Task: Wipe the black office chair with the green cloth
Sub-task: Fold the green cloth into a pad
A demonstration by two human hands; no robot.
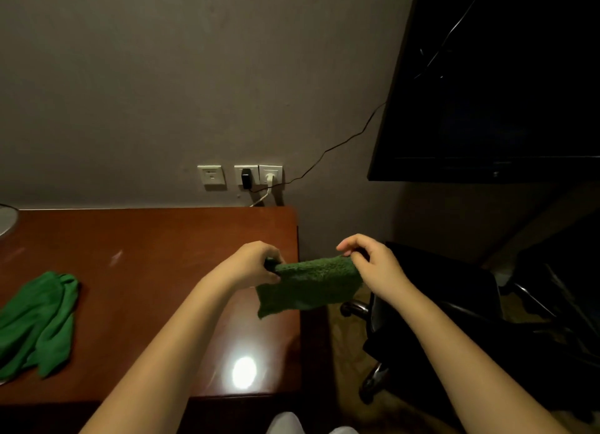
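A green terry cloth hangs stretched between both my hands, above the right end of the desk. My left hand pinches its left top corner. My right hand pinches its right top corner with thumb and fingers. The black office chair stands low at the right, just beside the desk end and under my right forearm; its chrome base and castors show below the seat. The chair is dark and its shape is hard to make out.
A red-brown wooden desk fills the left, with a second green cloth crumpled near its left edge. Wall sockets with plugs and cables sit behind. A dark screen hangs upper right. A narrow floor gap separates desk and chair.
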